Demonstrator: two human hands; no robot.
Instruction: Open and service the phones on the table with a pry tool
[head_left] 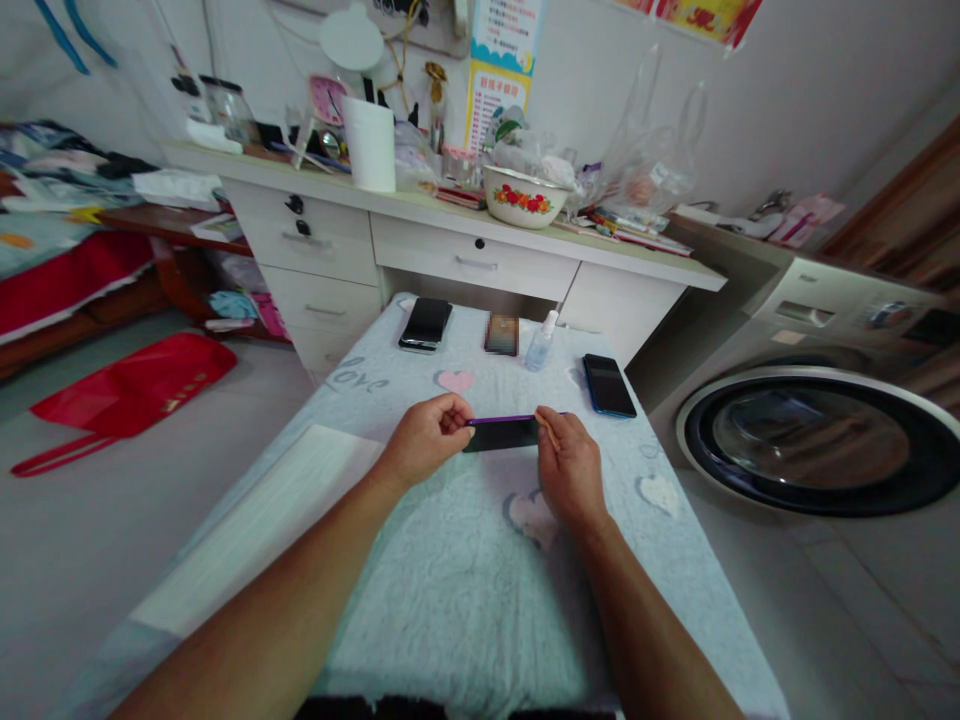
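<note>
A smartphone [501, 434] with a purple edge and a dark face is held sideways above the cloth-covered table [450, 610]. My left hand [429, 437] pinches its left end between thumb and fingers. At the other end my right hand [571, 462] is closed on the phone, its fingers covering that corner. Something tan shows along the right fingertips; I cannot tell whether it is a cloth or a finger. Beyond my hands stands a clear spray bottle [541, 343]. To its right lies another smartphone [609, 385] with a dark screen and a blue edge.
Stacked dark phones [426, 323] lie at the table's far left, and a small patterned rectangular item [502, 334] lies near the bottle. A pale strip [262, 530] runs along the left side. Behind is a white desk [480, 255]; a washing machine [817, 380] stands at right.
</note>
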